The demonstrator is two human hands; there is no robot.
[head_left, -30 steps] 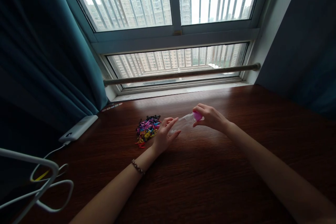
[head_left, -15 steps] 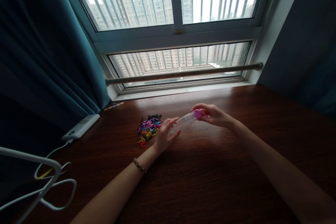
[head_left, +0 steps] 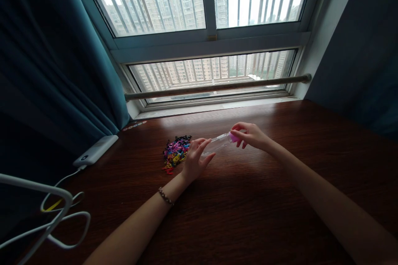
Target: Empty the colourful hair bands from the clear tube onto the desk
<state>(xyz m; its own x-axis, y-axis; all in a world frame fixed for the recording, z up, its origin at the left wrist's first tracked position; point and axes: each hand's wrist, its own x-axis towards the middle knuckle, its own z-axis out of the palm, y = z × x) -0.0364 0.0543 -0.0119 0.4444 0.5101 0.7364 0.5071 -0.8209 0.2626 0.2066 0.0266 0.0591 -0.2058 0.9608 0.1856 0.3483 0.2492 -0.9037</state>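
Observation:
A small clear bottle point(head_left: 217, 143) with a pink cap point(head_left: 233, 137) is held tilted above the dark wooden table point(head_left: 248, 198). My left hand point(head_left: 194, 159) grips the bottle's lower end with its fingers curled round it. My right hand point(head_left: 251, 135) is pinched on the pink cap at the upper end. A pile of small coloured rubber bands point(head_left: 175, 152) lies on the table just left of my left hand. A braided bracelet point(head_left: 164, 196) sits on my left wrist.
A white power bank point(head_left: 95, 151) with a white cable point(head_left: 59, 211) lies at the table's left edge beside a teal curtain point(head_left: 56, 62). A barred window point(head_left: 205, 29) with a wooden rail point(head_left: 217, 87) runs along the far side. A dark curtain hangs at right.
My right hand's fingers have shifted round the pink cap, now covering more of it. The left hand and the bottle have stayed almost still.

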